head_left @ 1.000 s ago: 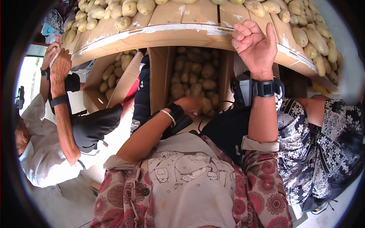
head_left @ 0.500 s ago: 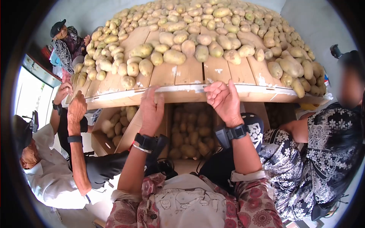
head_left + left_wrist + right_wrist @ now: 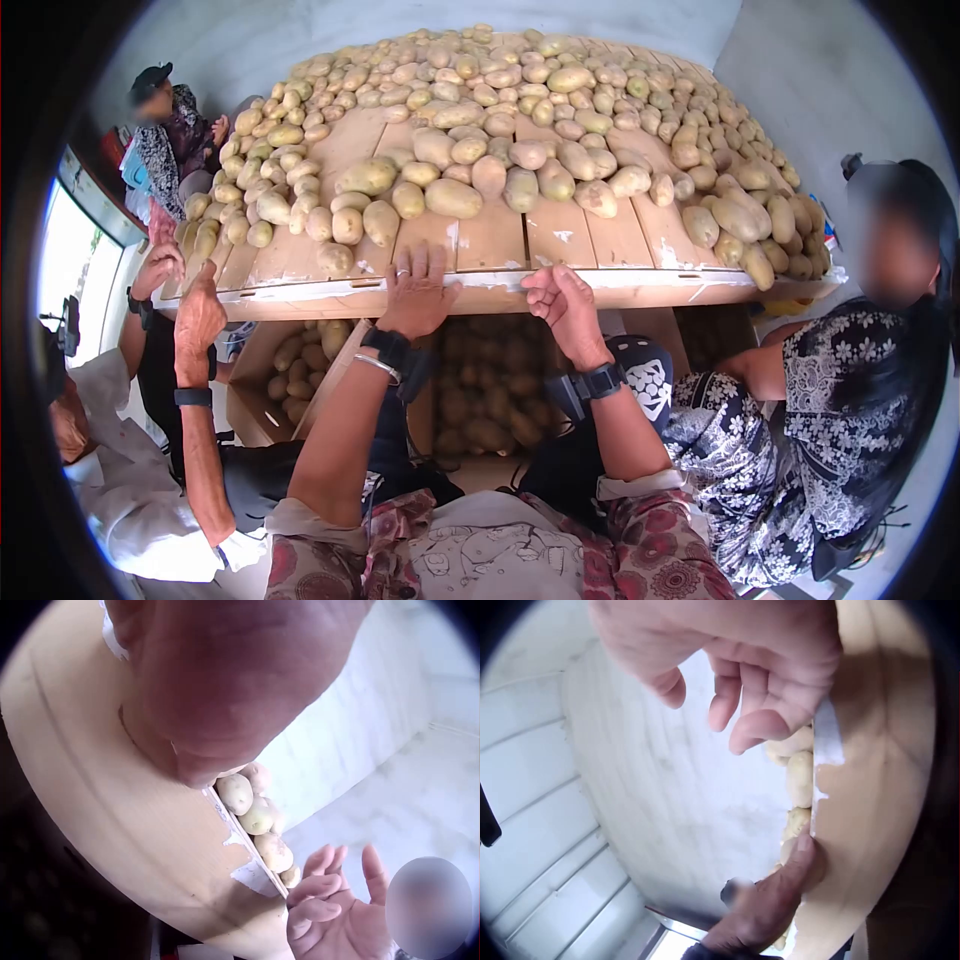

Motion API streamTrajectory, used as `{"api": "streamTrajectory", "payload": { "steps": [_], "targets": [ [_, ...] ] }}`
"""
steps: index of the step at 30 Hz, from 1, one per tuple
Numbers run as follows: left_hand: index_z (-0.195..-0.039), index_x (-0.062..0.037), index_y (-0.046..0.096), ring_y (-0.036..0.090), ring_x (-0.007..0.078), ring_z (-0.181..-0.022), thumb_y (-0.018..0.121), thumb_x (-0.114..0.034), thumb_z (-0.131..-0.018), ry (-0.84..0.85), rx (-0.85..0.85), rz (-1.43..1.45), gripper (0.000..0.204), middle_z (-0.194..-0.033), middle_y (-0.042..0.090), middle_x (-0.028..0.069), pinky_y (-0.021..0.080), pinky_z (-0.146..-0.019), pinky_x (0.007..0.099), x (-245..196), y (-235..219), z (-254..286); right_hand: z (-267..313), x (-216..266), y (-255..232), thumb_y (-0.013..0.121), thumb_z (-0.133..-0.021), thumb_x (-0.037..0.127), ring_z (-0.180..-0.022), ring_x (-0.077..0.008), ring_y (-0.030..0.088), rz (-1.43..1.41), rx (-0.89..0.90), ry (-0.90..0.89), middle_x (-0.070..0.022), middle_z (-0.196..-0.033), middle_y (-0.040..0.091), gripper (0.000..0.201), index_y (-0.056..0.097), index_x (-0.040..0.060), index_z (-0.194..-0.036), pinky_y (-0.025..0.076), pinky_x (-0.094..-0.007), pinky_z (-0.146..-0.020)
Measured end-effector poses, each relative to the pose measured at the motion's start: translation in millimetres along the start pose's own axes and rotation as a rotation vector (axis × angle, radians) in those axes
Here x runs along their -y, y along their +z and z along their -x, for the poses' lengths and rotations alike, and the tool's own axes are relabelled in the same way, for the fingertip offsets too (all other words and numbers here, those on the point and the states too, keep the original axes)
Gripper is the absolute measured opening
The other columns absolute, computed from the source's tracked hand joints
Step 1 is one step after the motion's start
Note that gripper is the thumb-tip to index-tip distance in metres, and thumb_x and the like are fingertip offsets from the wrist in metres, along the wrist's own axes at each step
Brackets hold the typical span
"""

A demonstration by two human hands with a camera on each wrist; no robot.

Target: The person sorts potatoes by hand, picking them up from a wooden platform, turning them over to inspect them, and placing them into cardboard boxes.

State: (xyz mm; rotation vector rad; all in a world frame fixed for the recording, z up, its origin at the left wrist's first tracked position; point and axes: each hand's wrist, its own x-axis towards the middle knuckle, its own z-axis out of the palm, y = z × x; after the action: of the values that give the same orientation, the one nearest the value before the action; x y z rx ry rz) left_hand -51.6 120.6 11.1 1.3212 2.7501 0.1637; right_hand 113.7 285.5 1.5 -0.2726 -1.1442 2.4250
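My left hand [image 3: 415, 292] lies palm down over the front edge of a cardboard-covered table [image 3: 490, 245], fingers extended toward the potatoes, a ring on one finger. In the left wrist view its back fills the top, and the potatoes [image 3: 257, 817] show beyond the edge. To its right, my right hand [image 3: 565, 318] hovers at the same edge with fingers loosely bent and nothing between them. The right wrist view shows that hand's thumb apart from the bent fingers [image 3: 757, 729]. Potatoes [image 3: 455, 198] are spread across the tabletop just beyond both hands.
Under the table stand an open box of potatoes [image 3: 490, 395] and, left of it, another cardboard box [image 3: 250, 405] with potatoes. A person in a light shirt [image 3: 130, 500] sits at left, one in a floral top [image 3: 840, 360] at right. Another person [image 3: 185, 140] is at the far left.
My left hand has come up from the potato box below onto the table edge. The right hand has lowered to the edge. The head view has tilted up, showing more of the tabletop.
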Motion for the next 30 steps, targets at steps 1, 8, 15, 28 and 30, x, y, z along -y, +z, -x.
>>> {"api": "streamTrajectory", "payload": {
  "steps": [1,8,15,28,30],
  "targets": [
    [-0.143,-0.0043,0.022,0.018,0.0451,-0.135,0.039,-0.044,-0.092,-0.005,-0.003,0.007,0.066,-0.147,0.019,0.0234,0.014,-0.108,0.0556,-1.5,-0.8,0.0,0.0,-0.8,4.0,0.05,-0.095,0.027,-0.075,-0.0102,0.059,0.068,-0.025,0.007,-0.007,-0.089,0.066,0.023,0.059,0.0061,-0.094,0.046,-0.0221,-0.064],
    [-0.144,-0.005,0.021,0.016,0.0467,-0.135,0.04,-0.044,-0.092,-0.016,0.054,0.045,0.068,-0.148,0.018,0.0239,0.014,-0.107,0.0563,-9.8,-8.5,-1.1,-63.9,19.3,35.8,0.063,-0.085,0.015,-0.09,-0.0163,0.061,0.557,-0.071,-0.069,-0.0069,-0.105,0.063,0.023,0.058,0.0046,-0.105,0.048,-0.0263,-0.076],
    [-0.142,-0.0066,0.028,0.017,0.0434,-0.136,0.044,-0.045,-0.09,-0.053,-0.002,0.026,0.067,-0.149,0.02,0.0197,0.014,-0.107,0.0553,-10.0,0.4,-6.2,-197.3,66.1,29.8,0.069,-0.075,0.034,-0.111,-0.0294,0.047,1.792,-0.08,-0.479,-0.0169,-0.107,0.06,0.053,0.055,0.003,-0.115,0.037,-0.0389,-0.096],
    [-0.142,-0.0055,0.028,0.018,0.0451,-0.135,0.046,-0.043,-0.088,-0.037,-0.021,0.074,0.067,-0.148,0.02,0.0219,0.015,-0.107,0.0563,-4.9,1.3,-5.5,-226.3,48.6,40.8,0.058,-0.061,0.068,-0.124,-0.0349,0.041,2.135,-0.018,0.026,-0.0153,-0.128,0.052,0.077,0.066,0.0081,-0.109,0.037,-0.0518,-0.095],
    [-0.142,-0.0066,0.028,0.017,0.0451,-0.135,0.047,-0.043,-0.088,-0.032,-0.026,0.091,0.068,-0.148,0.02,0.0217,0.015,-0.107,0.0561,-5.3,0.2,-1.1,-205.4,53.4,51.1,0.061,-0.059,0.068,-0.117,-0.0378,0.044,2.109,0.026,0.037,-0.0163,-0.126,0.049,0.077,0.067,0.0076,-0.107,0.039,-0.0508,-0.093]
  ]
}}
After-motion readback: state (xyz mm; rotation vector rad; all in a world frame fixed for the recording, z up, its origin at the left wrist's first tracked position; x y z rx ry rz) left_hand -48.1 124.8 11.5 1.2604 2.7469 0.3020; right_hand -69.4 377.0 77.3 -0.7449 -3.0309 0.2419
